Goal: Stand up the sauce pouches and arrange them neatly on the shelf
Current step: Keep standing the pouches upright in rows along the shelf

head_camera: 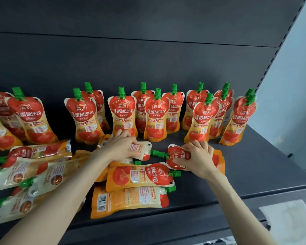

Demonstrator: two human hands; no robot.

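Dark shelf (245, 174) carries tomato sauce pouches, red and orange with green caps. Far left, at the back, leaning pouches (31, 119) stand propped against one another. In front of them a heap of fallen pouches (25, 174) lies flat, caps pointing left, several back side up. A row of upright pouches (122, 115) runs along the back panel to the right end, partly two deep. Centre front, the left hand (121, 145) lies on a white-backed pouch (142, 149) that is flat on the shelf, cap to the right; grip curled over its body. Immediately right, a face-up pouch (177, 156) lies flat, cap to the left. The two caps meet or nearly meet; contact cannot be confirmed. The right hand (197, 157) covers its middle, grip clamped on it, thumb on the printed face. Nearer the front edge lie a printed-side-up pouch (140, 175) and, just beside it, a barcode-side-up pouch (129, 200), caps to the right. Lower right, white paper (288, 220) shows below the shelf; a pale wall (290, 85) stands beyond.
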